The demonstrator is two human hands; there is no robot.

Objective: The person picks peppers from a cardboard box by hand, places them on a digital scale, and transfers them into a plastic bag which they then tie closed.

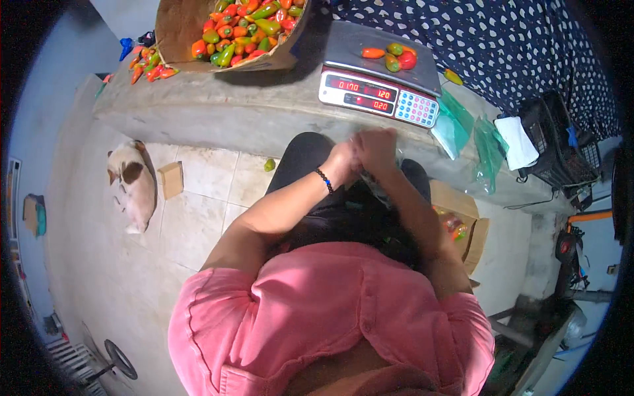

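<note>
My left hand (341, 164), with a dark beaded bracelet at its wrist, meets my right hand (376, 152) above my lap. Both are closed and blurred by motion. Between and below them shows part of what looks like a clear plastic bag (375, 188); its contents are hidden by my hands and arms. Just beyond stands a digital scale (380, 96) on the concrete ledge. On its metal plate lie several small peppers (393, 61), red, orange and green.
A cardboard box (175, 33) full of peppers stands on the ledge (218, 99), loose peppers (150, 66) beside it. Right of the scale lie green plastic bags (489, 155), a white sheet (516, 142) and a black crate (561, 142). A dog (135, 191) lies on the floor; another box (472, 224) holds bagged peppers.
</note>
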